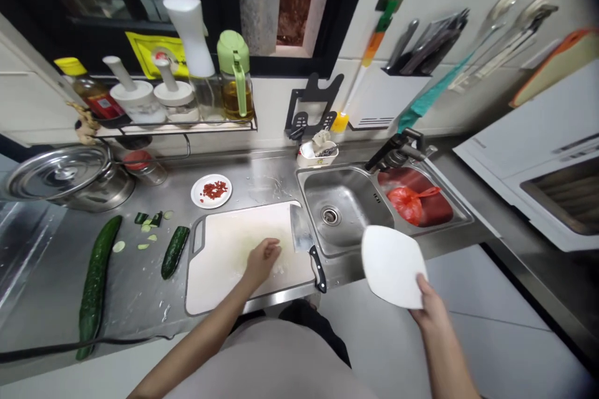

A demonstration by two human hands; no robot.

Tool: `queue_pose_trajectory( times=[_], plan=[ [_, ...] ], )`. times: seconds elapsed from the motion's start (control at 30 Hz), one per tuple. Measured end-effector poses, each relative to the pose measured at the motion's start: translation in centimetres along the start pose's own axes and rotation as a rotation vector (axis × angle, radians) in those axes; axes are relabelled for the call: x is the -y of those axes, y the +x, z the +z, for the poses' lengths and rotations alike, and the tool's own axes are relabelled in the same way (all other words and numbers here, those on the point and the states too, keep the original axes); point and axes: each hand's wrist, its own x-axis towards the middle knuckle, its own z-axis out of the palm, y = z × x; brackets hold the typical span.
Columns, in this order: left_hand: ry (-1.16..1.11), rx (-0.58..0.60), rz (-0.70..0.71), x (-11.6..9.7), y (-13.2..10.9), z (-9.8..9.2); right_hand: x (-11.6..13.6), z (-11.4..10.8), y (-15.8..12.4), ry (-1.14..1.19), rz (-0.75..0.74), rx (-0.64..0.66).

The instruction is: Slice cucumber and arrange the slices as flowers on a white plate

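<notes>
My right hand (428, 305) grips a white, rounded-square plate (393, 267) by its near right edge, held in front of the counter, just off the sink. Over the white cutting board (219, 262), my left hand (262, 259) has its fingers curled in, and nothing shows in them. The board is wet, with a faint green stain. A kitchen knife (304, 230) with a black handle lies across the board's right side. Left of the board are a cut cucumber piece (175, 252), several cucumber slices and ends (146, 227), and a long cucumber (98, 280).
A small plate (199, 196) of chopped red bits sits behind the board. The double sink (346, 199) has a red plastic bag (406, 204) in its right basin. A steel pot (100, 190) stands at left. Bottles and jars line a rack (187, 129); a knife holder (384, 96) hangs on the wall.
</notes>
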Motion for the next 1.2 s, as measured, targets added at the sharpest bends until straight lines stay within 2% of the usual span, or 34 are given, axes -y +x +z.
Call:
queue_pose_trajectory(
  times=[0.1, 0.17, 0.23, 0.33, 0.47, 0.7, 0.8, 0.97, 1.2],
  plan=[
    [-0.201, 0.167, -0.088, -2.1, 1.7, 3.3, -0.2, 8.2, 0.6, -0.041, 0.069, 0.164],
    [-0.329, 0.21, -0.165, -3.3, 2.6, 4.2, -0.4, 12.9, 0.1, -0.072, 0.086, 0.259],
    [-0.421, 0.207, -0.216, -4.2, 3.2, 4.2, -0.7, 16.7, -0.5, -0.14, 0.093, 0.316],
    [-0.505, 0.106, -0.254, -5.1, 3.9, 3.1, -1.1, 20.6, -1.5, -0.243, 0.052, 0.374],
    [-0.601, -0.028, -0.311, -6.1, 4.6, 1.4, -0.6, 23.0, -2.3, -0.436, 0.022, 0.461],
    [-0.614, -0.039, -0.392, -7.9, 6.1, 0.1, 1.4, 23.1, -2.6, -0.621, 0.051, 0.632],
    [-0.598, -0.059, -0.426, -8.1, 7.0, -0.8, 1.9, 24.0, -2.2, -0.653, 0.042, 0.69],
    [-0.598, -0.106, -0.423, -7.8, 8.8, -3.3, 1.7, 28.1, -1.6, -0.69, 0.004, 0.789],
    [-0.568, -0.222, -0.394, -6.1, 11.6, -6.7, -0.3, 34.6, -0.7, -0.701, -0.111, 0.933]
  ],
)
